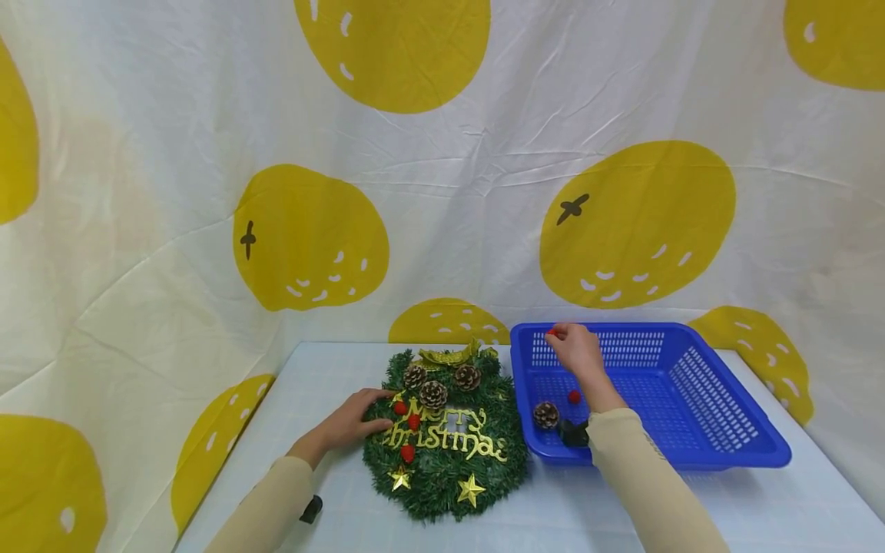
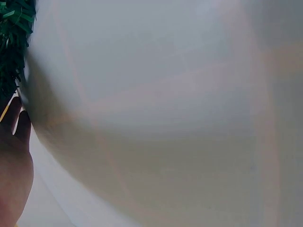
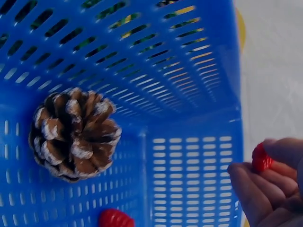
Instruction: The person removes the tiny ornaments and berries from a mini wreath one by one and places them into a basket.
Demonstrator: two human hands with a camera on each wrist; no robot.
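Observation:
A green Christmas wreath (image 1: pixel 432 489) lies on the table with gold "Merry Christmas" lettering (image 1: pixel 442 440), pine cones, red berries and gold stars on it. My left hand (image 1: pixel 354 421) touches its left edge, fingers extended over the greenery; the left wrist view catches only part of that hand (image 2: pixel 16 156). Above the back left part of a blue plastic basket (image 1: pixel 750 439), my right hand (image 1: pixel 579 353) pinches a small bumpy red berry (image 3: pixel 262 158) between thumb and fingers. Inside the basket sit a white-tipped pine cone (image 3: pixel 75 135) and another red berry (image 3: pixel 116 219).
The basket stands right beside the wreath, its slotted walls rising around the things inside. A dark wrist camera (image 1: pixel 574 432) shows at my right wrist, another (image 1: pixel 313 508) by the left sleeve. Behind the table (image 1: pixel 325 491) hangs a white curtain (image 1: pixel 442 230) with yellow fruit prints.

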